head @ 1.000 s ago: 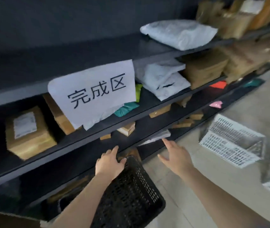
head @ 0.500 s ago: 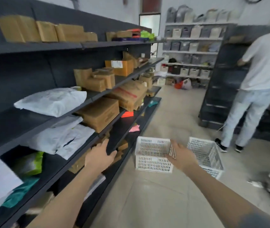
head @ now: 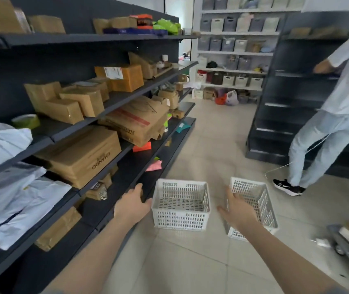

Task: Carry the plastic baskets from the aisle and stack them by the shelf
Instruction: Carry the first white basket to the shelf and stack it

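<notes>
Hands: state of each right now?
Left hand: open, empty, beside the near white basket.
Right hand: open, empty, in front of the far white basket.

A second ago they were crouched over a black basket under the shelf sign; that's all out of view now. They've turned down the aisle, and both white baskets (head: pixel 181 205) (head: pixel 254 206) sit closer. The left hand (head: pixel 132 205) has come off the shelf edge toward the nearer one, the right hand (head: pixel 238 212) spread in front of the other.
</notes>
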